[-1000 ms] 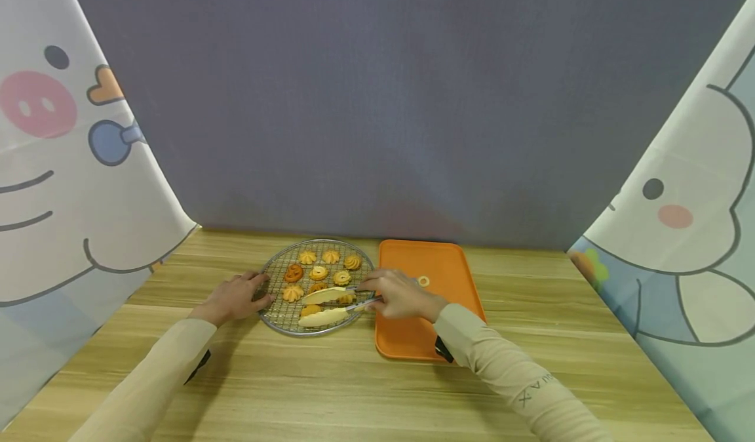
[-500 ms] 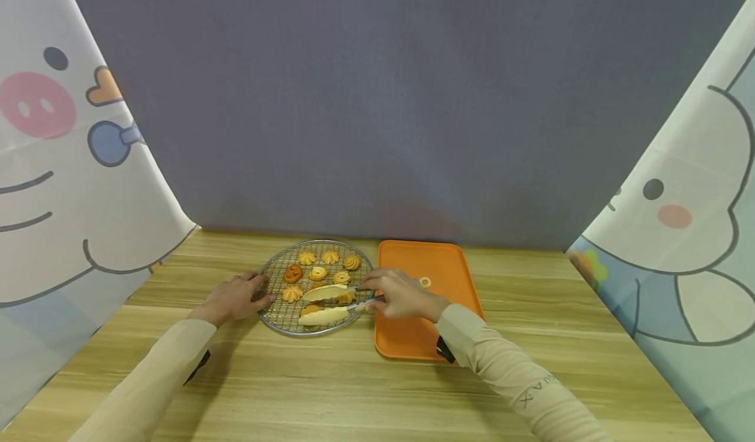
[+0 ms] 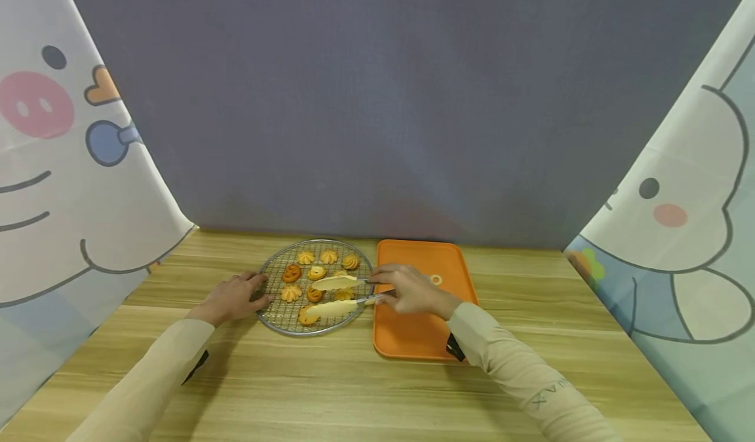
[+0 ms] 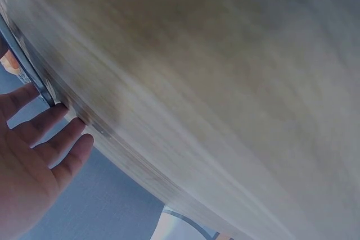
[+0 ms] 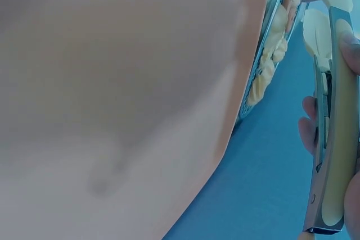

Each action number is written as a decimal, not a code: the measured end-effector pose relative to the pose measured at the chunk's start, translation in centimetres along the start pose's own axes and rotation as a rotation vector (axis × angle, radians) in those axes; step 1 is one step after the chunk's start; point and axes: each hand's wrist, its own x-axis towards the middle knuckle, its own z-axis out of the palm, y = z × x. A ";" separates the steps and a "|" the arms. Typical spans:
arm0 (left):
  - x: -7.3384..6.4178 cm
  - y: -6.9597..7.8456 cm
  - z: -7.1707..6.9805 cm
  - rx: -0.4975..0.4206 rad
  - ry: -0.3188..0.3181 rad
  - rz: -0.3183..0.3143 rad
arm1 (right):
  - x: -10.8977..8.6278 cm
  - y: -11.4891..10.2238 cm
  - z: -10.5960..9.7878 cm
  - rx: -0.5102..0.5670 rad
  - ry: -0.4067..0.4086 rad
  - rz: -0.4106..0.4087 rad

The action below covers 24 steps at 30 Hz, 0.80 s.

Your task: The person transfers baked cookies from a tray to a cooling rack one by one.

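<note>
My right hand (image 3: 409,290) grips a pair of food tongs (image 5: 340,122) with cream-coloured tips and metal arms. The tongs' two tips (image 3: 333,309) are spread apart over the right part of a round wire cooling rack (image 3: 268,317). Between them sits a piped cookie (image 3: 345,294); the upper tip partly covers another. Several more cookies (image 3: 291,292) lie on the rack, some flower-shaped and some darker brown. At the rack's left rim rests my left hand (image 3: 232,298), thumb and fingers spread along it. In the left wrist view its fingers (image 4: 53,144) look nearly straight, tips at the rim.
An orange tray (image 3: 425,255) lies right beside the rack, under my right hand and wrist. One small ring-shaped cookie (image 3: 436,279) is on it. The wooden table (image 3: 330,389) ends at a grey backdrop (image 3: 377,134), with printed cloth on both sides.
The tongs have shifted slightly right and away from me, and their tips stand wider apart, uncovering a brown cookie. My left hand has stayed on the rim.
</note>
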 end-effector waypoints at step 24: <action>-0.2 0.1 -0.5 -0.026 -0.011 0.001 | -5.1 4.7 -1.8 -0.025 0.164 0.133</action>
